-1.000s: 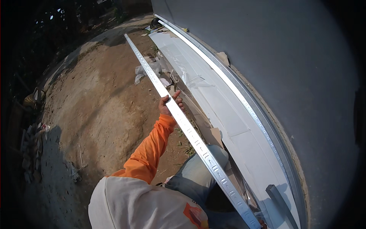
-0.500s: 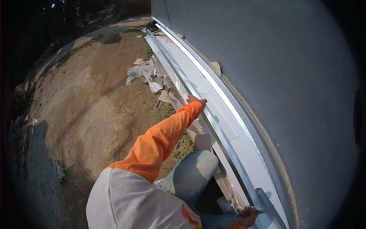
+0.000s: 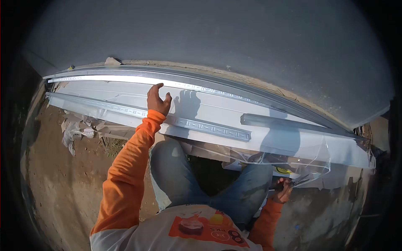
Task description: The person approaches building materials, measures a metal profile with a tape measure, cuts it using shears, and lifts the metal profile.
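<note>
My left hand (image 3: 159,100) is raised, empty, with thumb and fingers apart, and its shadow falls on the white panels (image 3: 213,108). Just in front of it lies a long bright slotted metal channel (image 3: 134,79). Below the hand, a second slotted metal channel (image 3: 201,126) runs along the panels' near side. At the lower right, my right hand (image 3: 283,191) is closed round the dark handles of what looks like a pair of snips (image 3: 300,180), its metal jaws pointing right. A shorter metal channel (image 3: 280,121) lies on the panels farther from that hand.
A grey wall (image 3: 209,33) rises behind the panels, with more metal channels along its foot. Clear plastic wrap (image 3: 310,161) hangs over the near edge on the right. Crumpled plastic (image 3: 72,133) and torn cardboard lie on the dirt at left. My knees (image 3: 171,167) are close to the stack.
My view has swung right, toward the wall. The left hand has come off the near metal channel and is lifted open. My right hand still holds the tool.
</note>
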`<state>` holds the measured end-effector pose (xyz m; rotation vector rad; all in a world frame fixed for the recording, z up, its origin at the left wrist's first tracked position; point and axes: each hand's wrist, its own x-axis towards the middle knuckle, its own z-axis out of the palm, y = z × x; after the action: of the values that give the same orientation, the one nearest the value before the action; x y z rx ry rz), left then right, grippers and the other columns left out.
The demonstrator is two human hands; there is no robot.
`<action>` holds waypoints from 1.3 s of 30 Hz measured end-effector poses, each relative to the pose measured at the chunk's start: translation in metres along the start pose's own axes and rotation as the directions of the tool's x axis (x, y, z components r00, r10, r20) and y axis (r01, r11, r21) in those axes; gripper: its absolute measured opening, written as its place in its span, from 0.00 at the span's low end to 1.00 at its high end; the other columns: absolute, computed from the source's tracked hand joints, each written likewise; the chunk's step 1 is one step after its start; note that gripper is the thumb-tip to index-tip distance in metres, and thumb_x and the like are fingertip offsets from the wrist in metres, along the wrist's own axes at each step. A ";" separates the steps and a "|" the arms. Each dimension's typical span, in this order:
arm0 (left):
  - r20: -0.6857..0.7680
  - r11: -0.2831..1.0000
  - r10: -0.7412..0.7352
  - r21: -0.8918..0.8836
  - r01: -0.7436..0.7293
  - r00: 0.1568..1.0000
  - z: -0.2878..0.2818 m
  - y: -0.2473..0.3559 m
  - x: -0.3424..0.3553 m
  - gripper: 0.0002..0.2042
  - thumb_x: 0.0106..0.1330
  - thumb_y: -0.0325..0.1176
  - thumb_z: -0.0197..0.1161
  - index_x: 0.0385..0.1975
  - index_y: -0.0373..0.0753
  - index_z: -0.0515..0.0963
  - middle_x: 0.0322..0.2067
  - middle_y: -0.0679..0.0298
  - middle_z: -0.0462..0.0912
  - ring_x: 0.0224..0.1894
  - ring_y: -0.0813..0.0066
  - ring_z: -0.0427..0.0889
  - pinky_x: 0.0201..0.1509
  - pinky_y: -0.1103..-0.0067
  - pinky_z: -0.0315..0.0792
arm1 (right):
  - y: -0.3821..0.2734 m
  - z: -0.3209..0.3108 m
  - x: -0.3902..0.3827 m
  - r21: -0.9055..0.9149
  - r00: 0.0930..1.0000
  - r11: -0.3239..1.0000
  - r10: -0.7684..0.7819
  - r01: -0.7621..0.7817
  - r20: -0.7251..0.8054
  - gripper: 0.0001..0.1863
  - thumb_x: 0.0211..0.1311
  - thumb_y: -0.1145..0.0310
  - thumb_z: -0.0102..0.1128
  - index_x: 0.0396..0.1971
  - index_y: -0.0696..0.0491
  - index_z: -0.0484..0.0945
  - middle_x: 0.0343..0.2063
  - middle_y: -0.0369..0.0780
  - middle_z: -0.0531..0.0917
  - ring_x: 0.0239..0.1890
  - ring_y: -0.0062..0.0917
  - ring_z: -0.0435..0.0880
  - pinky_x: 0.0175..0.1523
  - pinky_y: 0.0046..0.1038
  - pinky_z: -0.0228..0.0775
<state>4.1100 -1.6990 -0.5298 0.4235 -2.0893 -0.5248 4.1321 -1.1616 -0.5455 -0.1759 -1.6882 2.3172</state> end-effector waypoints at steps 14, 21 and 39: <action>0.524 0.840 0.484 -0.502 -0.205 0.700 0.162 0.203 -0.015 0.21 0.53 0.39 0.64 0.43 0.35 0.71 0.42 0.52 0.76 0.46 0.55 0.74 0.50 0.68 0.67 | 0.127 -0.230 -0.085 -0.530 0.706 0.604 0.079 -0.596 -0.704 0.17 0.43 0.61 0.59 0.28 0.61 0.74 0.22 0.40 0.77 0.24 0.26 0.75 0.29 0.27 0.66; 0.902 0.826 0.309 -0.097 -0.556 0.303 0.202 0.312 -0.052 0.36 0.49 0.55 0.62 0.54 0.39 0.61 0.51 0.57 0.69 0.53 0.60 0.70 0.54 0.61 0.63 | 0.120 -0.224 -0.113 -0.514 0.500 0.032 0.290 -0.857 -0.816 0.42 0.37 0.46 0.63 0.49 0.62 0.64 0.48 0.55 0.73 0.51 0.46 0.72 0.55 0.38 0.65; 0.767 0.719 0.535 -0.192 0.668 -0.355 0.099 0.304 -0.016 0.22 0.67 0.51 0.45 0.43 0.35 0.71 0.33 0.59 0.79 0.31 0.76 0.77 0.39 0.79 0.72 | 0.091 -0.159 0.068 -0.297 0.789 0.953 -0.143 -0.052 -0.597 0.26 0.55 0.48 0.56 0.45 0.53 0.68 0.39 0.43 0.73 0.38 0.32 0.74 0.43 0.38 0.70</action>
<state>4.0047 -1.4125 -0.4327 -0.9213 -2.9630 -2.6413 4.0945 -1.0233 -0.6779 -0.8431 -1.6319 1.6678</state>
